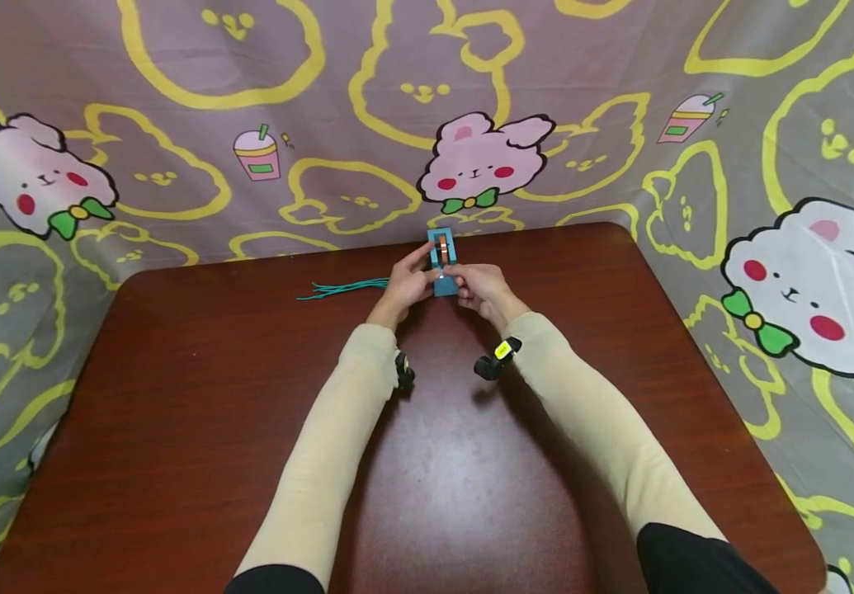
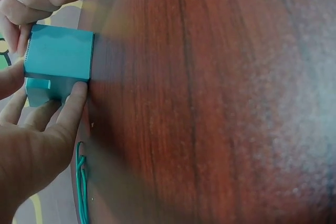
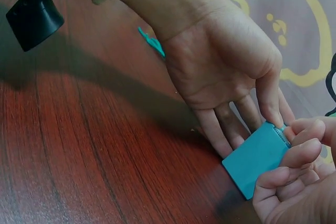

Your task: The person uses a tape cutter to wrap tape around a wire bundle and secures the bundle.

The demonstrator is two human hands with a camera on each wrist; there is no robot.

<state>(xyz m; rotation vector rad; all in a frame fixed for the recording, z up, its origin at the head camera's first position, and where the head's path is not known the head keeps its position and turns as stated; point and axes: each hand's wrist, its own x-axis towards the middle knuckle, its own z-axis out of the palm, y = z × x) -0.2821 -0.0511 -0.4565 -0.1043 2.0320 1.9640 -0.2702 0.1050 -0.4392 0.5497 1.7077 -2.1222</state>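
Observation:
A teal tape dispenser [image 1: 445, 286] stands at the table's far edge, with an orange-brown roll [image 1: 442, 245] in its frame. My left hand [image 1: 406, 282] holds it from the left side. In the left wrist view, that hand's fingertips [image 2: 79, 91] press the side of the dispenser [image 2: 59, 53], with the thumb near its toothed edge. My right hand [image 1: 484, 289] is at the dispenser's cutter end. In the right wrist view, its thumb and curled index finger [image 3: 306, 151] pinch at the toothed edge, seemingly on the tape's end, which the fingers mostly hide.
Several thin teal strands [image 1: 348, 287] lie on the brown table [image 1: 196, 429], left of the dispenser. A patterned cloth [image 1: 352, 82] rises right behind the far edge and along both sides. A black wrist camera [image 1: 489, 367] juts from the right sleeve.

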